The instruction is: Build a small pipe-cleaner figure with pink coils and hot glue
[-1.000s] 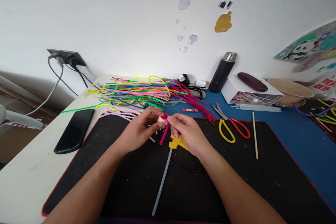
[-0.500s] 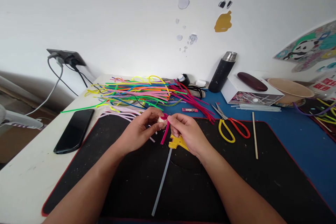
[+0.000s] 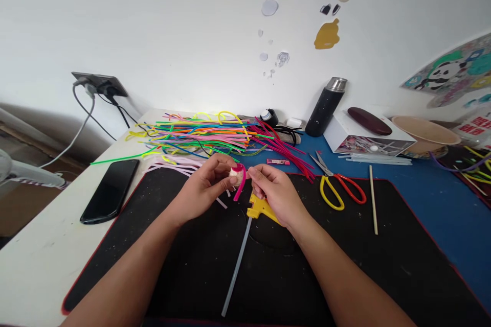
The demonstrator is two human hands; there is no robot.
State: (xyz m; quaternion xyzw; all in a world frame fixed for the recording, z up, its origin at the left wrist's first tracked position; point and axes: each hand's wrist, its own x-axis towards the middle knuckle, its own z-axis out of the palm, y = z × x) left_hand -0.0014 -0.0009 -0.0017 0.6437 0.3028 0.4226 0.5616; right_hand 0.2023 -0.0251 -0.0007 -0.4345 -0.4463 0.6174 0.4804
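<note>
Two bare hands are meeting above the black mat (image 3: 195, 271), partly hiding what they are handling. The left hand (image 3: 201, 184) is pinching a small cream piece (image 3: 237, 177) between thumb and curled fingers, which are covering its left side; a magenta pipe cleaner (image 3: 241, 188) is curving over it, its loose end hanging toward the near side. The right hand (image 3: 276, 191) is holding thumb and forefinger nearly together just right of that strip; whether they are gripping it, I cannot tell. This hand is also hiding part of a yellow glue gun (image 3: 263, 208), from which a glue stick (image 3: 237, 268) is pointing near and left. On the far right, a white box (image 3: 333, 135) is showing thin pale pieces through its front, too small to name, and a tan bowl (image 3: 425, 130) is standing beside it. Beneath the mat, a white and blue tabletop (image 3: 38, 265) is running toward a white wall (image 3: 172, 36).
</note>
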